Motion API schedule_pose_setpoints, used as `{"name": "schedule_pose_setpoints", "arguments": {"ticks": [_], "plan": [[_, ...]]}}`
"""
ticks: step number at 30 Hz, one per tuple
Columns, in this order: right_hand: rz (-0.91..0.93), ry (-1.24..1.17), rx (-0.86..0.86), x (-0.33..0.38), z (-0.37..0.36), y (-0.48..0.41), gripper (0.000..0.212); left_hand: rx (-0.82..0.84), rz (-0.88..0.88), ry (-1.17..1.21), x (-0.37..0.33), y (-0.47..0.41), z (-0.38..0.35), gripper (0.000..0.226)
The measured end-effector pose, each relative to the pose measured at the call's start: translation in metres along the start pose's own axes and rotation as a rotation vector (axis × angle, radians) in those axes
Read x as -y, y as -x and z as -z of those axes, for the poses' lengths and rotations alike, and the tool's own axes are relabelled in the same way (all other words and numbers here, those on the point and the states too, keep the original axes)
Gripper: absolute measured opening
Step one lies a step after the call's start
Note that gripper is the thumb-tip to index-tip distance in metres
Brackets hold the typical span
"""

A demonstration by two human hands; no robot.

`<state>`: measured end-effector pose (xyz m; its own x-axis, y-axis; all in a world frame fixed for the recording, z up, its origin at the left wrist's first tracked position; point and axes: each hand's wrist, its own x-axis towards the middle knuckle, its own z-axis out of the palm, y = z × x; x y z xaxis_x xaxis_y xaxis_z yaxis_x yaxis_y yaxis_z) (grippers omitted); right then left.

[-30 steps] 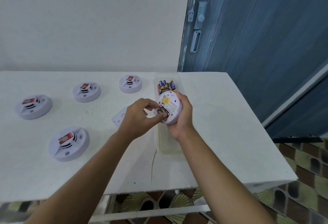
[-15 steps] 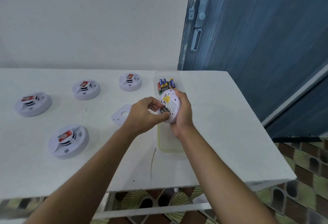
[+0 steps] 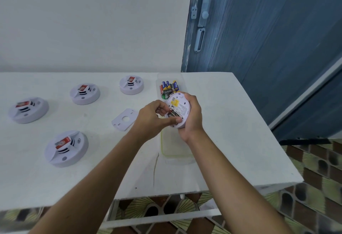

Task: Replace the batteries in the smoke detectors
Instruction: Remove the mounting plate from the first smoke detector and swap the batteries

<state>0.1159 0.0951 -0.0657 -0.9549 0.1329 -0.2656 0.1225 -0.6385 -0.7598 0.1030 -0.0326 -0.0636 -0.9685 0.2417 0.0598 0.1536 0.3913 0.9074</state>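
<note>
Left hand [image 3: 153, 117] pinches the battery [image 3: 173, 114] lying crosswise in the back of the smoke detector [image 3: 180, 106], which the right hand [image 3: 192, 118] grips above the table [image 3: 222, 122]; its long axis points toward the left hand

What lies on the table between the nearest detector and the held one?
In the head view, a white plate lies between the nearest detector and the held detector; the left hand, pinching its battery, also crosses there.
</note>
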Motion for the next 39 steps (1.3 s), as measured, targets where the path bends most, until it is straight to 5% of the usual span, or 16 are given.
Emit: {"name": "schedule_pose_setpoints", "arguments": {"ticks": [4,10,15,23,27,32,39], "plan": [[-0.013,0.015,0.012,0.006,0.005,0.004,0.024,0.008,-0.010,0.019,-0.004,0.000,-0.005,0.041],[0.000,0.035,0.022,0.015,0.017,0.008,0.021,0.034,-0.007,0.018,-0.009,-0.002,-0.013,0.041],[0.059,0.063,-0.026,0.020,0.018,0.005,0.038,0.045,-0.005,0.051,-0.018,-0.003,-0.013,0.045],[0.105,0.011,-0.105,0.024,0.030,0.004,0.035,0.136,0.039,0.462,-0.032,0.002,-0.024,0.035],[0.149,-0.016,-0.214,0.026,0.042,0.006,0.029,0.093,0.069,0.286,-0.018,-0.002,-0.019,0.021],[0.118,-0.065,-0.311,0.025,0.058,0.007,0.025,0.106,-0.128,-0.339,0.004,-0.006,-0.019,0.007],[0.067,-0.087,-0.239,0.026,0.056,0.013,0.019,0.151,-0.244,-0.631,0.027,-0.009,-0.030,0.010]]}}
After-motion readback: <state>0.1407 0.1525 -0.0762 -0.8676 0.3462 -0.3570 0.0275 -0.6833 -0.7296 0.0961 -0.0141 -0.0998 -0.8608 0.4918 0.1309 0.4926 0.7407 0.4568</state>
